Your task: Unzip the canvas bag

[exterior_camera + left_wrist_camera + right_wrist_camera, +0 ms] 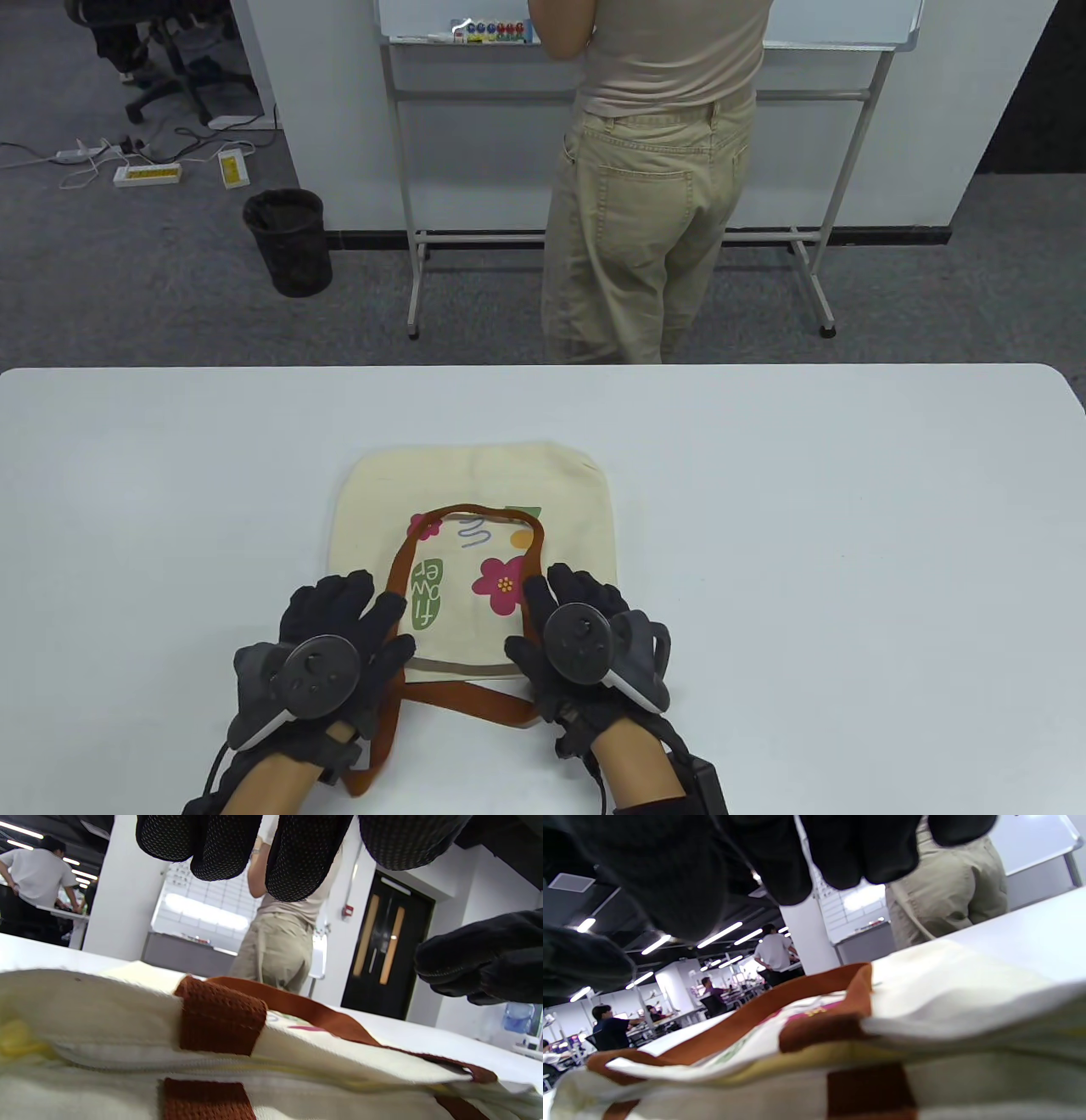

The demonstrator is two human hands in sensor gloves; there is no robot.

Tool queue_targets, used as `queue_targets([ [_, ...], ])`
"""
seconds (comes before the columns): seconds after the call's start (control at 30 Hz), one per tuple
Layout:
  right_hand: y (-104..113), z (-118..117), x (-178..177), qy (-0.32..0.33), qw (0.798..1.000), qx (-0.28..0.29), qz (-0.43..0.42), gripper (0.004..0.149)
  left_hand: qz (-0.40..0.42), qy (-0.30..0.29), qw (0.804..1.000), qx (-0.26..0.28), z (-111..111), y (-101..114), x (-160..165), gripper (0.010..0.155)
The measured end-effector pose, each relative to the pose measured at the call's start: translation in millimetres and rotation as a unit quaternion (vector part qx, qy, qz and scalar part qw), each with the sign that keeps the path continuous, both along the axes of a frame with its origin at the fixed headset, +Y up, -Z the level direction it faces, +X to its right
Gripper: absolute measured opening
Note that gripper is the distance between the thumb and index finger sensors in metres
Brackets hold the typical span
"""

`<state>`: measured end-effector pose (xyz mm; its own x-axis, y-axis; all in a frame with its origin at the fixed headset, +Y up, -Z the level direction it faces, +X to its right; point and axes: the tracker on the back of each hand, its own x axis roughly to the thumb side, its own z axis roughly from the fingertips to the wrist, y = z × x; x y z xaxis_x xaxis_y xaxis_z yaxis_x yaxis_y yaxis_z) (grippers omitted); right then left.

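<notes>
Canvas bag [475, 543] lies flat, zipped mouth toward the person; left hand [327, 658] and right hand [585, 649] hover spread—gripping nothing.

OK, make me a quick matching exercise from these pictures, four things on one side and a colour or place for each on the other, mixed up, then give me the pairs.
Things:
1. canvas bag
2. bag straps
3. waste bin
4. left hand

Descriptions:
A. black mesh, on the floor beyond the table
B. cream, lying flat on the table
C. at the bag's near left corner
D. rust brown

Pairs: 1-B, 2-D, 3-A, 4-C
</notes>
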<state>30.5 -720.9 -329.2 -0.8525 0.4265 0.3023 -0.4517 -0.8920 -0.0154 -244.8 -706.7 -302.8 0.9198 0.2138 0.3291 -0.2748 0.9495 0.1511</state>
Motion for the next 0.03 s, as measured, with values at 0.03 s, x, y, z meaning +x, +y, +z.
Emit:
queue_targets([
  [0.03,-0.8,-1.1,0.9,0.0,1.0,-0.009,-0.002,0.074,-0.002,-0.001,1.0,-0.001,-0.1,-0.4,1.1,0.062],
])
